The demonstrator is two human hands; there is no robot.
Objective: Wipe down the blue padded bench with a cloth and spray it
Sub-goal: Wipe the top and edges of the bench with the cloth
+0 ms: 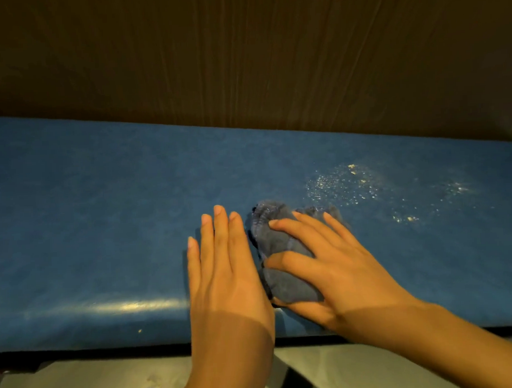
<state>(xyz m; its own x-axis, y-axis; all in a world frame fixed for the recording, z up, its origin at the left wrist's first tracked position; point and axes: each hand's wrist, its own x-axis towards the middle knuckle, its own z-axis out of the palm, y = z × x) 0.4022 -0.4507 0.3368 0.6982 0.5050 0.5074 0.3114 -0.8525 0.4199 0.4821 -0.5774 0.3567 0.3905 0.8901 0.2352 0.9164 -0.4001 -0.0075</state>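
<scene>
A long blue padded bench [104, 216] runs straight across the view from left to right, its top slightly textured and its rounded front edge catching a streak of warm light low on the left. Behind it rises a dark brown wood-grain wall panel [244, 55], meeting the back edge of the bench. Below the front edge lies a strip of pale grey floor [81, 380], dim and partly in shadow. The whole scene is lit in a low, yellowish light. A small dark blue cloth [276, 242], bunched into a rough lump, rests on the bench near its front edge; its long axis runs from the near edge away toward the wall, tilted a little to the left. The right hand [332, 263] lies flat on top of the cloth, fingers spread and pointing up and to the left, thumb curled along the near side, pressing it down rather than pinching it. Just left of this grip, the left hand [222, 270] rests palm down on the bare padding, fingers straight and close together, pointing toward the wall, beside the cloth. Beyond and right of the right grip, a scatter of shiny spray droplets [344, 185] glistens on the padding, with fainter patches farther right.
</scene>
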